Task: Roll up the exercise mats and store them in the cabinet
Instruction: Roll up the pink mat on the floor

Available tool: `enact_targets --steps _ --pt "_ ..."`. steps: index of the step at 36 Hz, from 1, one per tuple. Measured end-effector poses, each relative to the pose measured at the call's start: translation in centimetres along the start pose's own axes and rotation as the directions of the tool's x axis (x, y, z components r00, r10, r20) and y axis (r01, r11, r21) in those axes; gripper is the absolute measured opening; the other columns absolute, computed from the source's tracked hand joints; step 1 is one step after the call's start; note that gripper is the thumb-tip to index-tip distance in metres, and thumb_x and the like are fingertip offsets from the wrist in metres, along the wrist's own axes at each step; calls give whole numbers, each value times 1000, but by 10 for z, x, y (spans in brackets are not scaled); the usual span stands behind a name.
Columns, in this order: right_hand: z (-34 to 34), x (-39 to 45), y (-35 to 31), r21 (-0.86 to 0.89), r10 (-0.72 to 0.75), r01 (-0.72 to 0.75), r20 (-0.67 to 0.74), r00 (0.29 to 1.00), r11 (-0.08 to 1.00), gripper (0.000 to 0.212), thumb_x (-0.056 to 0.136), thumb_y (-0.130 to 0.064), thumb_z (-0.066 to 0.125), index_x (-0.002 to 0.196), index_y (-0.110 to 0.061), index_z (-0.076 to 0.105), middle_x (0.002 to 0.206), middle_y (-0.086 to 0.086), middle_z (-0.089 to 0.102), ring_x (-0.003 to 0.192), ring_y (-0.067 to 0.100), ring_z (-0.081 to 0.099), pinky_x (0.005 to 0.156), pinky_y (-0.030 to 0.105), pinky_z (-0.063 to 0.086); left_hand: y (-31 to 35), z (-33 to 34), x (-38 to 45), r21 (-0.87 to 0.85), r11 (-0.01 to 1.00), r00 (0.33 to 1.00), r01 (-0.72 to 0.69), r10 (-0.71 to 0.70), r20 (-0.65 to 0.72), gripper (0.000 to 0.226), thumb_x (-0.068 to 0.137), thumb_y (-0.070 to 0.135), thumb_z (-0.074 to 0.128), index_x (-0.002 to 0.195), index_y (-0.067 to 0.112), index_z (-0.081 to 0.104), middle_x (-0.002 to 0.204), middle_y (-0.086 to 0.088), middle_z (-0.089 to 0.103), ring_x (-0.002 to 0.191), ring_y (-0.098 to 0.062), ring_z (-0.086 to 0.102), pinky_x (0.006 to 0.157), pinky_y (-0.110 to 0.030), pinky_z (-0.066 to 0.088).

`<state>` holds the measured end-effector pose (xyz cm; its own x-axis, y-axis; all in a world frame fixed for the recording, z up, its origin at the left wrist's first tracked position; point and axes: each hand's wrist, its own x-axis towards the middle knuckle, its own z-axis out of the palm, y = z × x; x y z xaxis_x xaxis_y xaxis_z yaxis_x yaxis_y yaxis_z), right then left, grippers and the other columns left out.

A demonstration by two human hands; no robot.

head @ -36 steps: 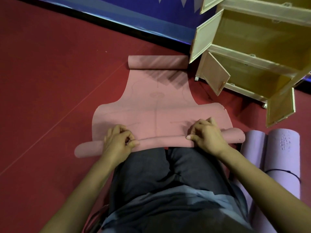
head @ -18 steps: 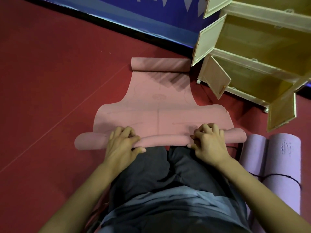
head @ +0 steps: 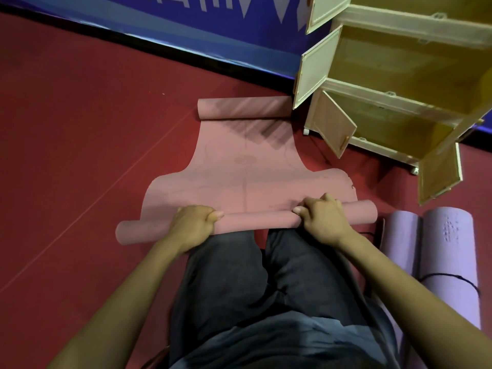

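While the pink mat (head: 245,177) lies partly unrolled on the red floor (head: 80,129), the left hand (head: 190,226) and right hand (head: 323,218) each grip its rolled near end, fingers curled over it. Right of the mat stands the open cabinet (head: 399,83); two rolled purple mats (head: 436,251) lie beside the mat's right end.

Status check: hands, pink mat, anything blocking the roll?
Left hand and right hand grip pink mat roll. Far end curled. Path clear. Cabinet open.
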<state>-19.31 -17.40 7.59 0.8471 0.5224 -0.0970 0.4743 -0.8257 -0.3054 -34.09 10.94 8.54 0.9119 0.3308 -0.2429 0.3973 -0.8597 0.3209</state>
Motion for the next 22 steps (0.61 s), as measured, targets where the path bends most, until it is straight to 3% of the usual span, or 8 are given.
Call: enact_targets --steps 4,6,9,13,16,18,20,22 --pt "-9 5 -3 89 8 -10 33 999 996 26 102 -44 50 102 -18 51 101 7 67 109 36 55 85 41 32 -10 1 8 -247 966 994 71 -47 103 56 102 46 51 56 17 36 53 10 39 60 -22 42 62 -35 36" --pt "-13 0 0 119 -16 6 81 997 993 20 103 -42 50 97 -23 49 91 -2 60 107 35 57 83 39 29 -18 1 7 -357 930 983 87 -22 182 55 102 44 53 55 21 36 52 14 35 57 -16 38 62 -33 32" --pt "-8 -14 6 143 -57 38 133 989 989 18 102 -42 52 91 -29 46 78 -13 52 103 34 58 85 41 33 -25 4 1 -384 920 971 80 15 237 53 102 42 55 57 22 36 54 14 33 55 -13 35 61 -32 30" --pt "0 -19 7 167 -23 19 19 1000 986 25 96 -47 61 84 -31 47 68 -16 47 96 30 54 79 38 29 -15 11 -2 -289 954 988 84 -43 146 57 101 47 55 56 17 38 51 10 35 52 -17 38 55 -33 30" --pt "0 -18 7 145 -2 14 -84 996 989 30 89 -54 67 79 -28 56 81 -11 53 100 30 48 79 39 33 -9 11 -3 -266 957 993 117 -104 61 57 97 49 60 56 16 40 50 9 37 51 -18 40 52 -31 30" --pt "1 -20 7 72 -13 23 -128 992 997 32 88 -58 66 79 -27 64 93 -9 55 101 27 41 81 40 33 -11 13 -3 -301 940 986 158 -165 2 49 90 51 69 63 16 48 55 11 48 55 -18 49 56 -31 38" --pt "3 -24 8 -23 -60 57 -176 983 998 34 89 -61 61 78 -29 67 96 -9 57 98 27 41 81 40 34 -12 13 -4 -363 914 975 183 -215 -49 34 83 49 78 75 22 58 68 11 61 67 -15 60 64 -32 47" --pt "4 -29 9 -83 -106 90 -208 972 992 38 91 -62 55 76 -29 66 95 -9 59 95 27 42 78 40 35 -10 11 -6 -365 914 975 175 -213 -65 32 81 48 80 75 22 61 70 9 63 70 -16 62 67 -33 49"
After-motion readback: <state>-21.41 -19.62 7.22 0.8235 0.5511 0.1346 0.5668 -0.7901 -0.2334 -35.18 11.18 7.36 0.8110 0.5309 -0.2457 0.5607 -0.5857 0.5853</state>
